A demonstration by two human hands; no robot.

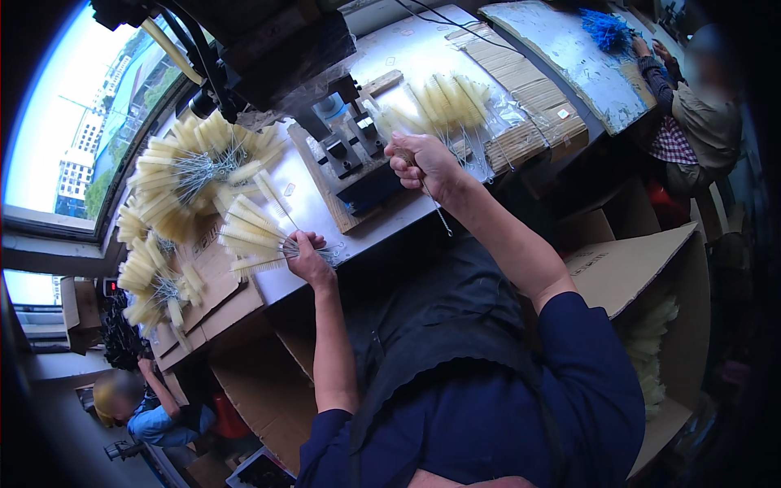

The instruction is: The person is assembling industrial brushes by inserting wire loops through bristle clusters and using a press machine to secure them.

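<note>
Left of the centre, a bundle of pale yellow brushes (246, 228) spreads like a fan, its thin metal stems (286, 246) gathered at the right, and near the frame's middle one twisted wire stem (440, 215) slants down rightward to a small loop (449, 233), its upper part apparently hidden.

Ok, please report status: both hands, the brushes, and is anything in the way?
Left hand gripping pale brushes by their stems. Right hand closed around a wire stem. Machine close beside it; nothing visibly blocking either hand.
</note>
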